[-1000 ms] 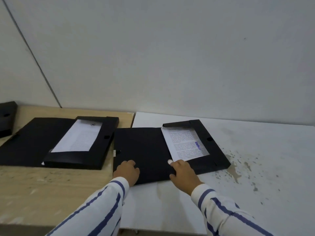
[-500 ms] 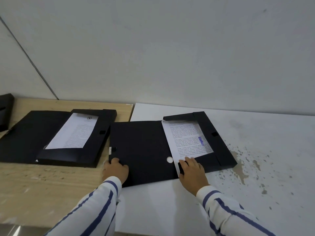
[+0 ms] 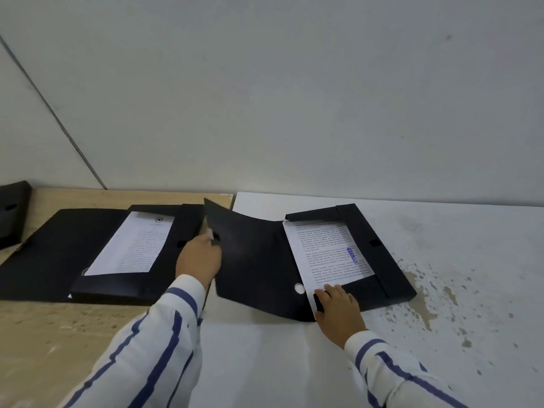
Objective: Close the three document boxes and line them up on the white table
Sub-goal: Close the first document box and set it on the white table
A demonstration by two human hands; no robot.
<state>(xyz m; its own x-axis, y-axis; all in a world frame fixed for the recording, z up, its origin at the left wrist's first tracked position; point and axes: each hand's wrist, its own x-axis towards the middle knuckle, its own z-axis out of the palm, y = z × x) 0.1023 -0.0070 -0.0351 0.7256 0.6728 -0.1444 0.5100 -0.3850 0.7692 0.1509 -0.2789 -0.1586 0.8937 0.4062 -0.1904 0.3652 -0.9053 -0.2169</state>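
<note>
Document boxes are what we are closing, and the one under our hands (image 3: 347, 254) lies open on the white counter (image 3: 471, 260), its tray to the right and its cover flap (image 3: 250, 260) to the left. A printed sheet (image 3: 326, 251) with a blue stamp fills the tray.

Our left hand (image 3: 200, 260) pinches the flap's outer edge, near its small clasp tab, and holds that edge raised off the surface, so the flap bows upward; we judge this is the start of swinging it over the tray. Our right hand (image 3: 338, 307) lies flat with fingers loosely spread, pressing the tray's near corner and the sheet's lower edge, likely so that neither box nor paper slides while the flap turns.

Just left, a second box (image 3: 97, 260) lies open on the wooden counter (image 3: 44, 334), its own sheet showing; it is not yet on the white surface. At the far left edge, a third black box (image 3: 11, 213) is only partly in view, and we cannot tell whether it is closed.
</note>
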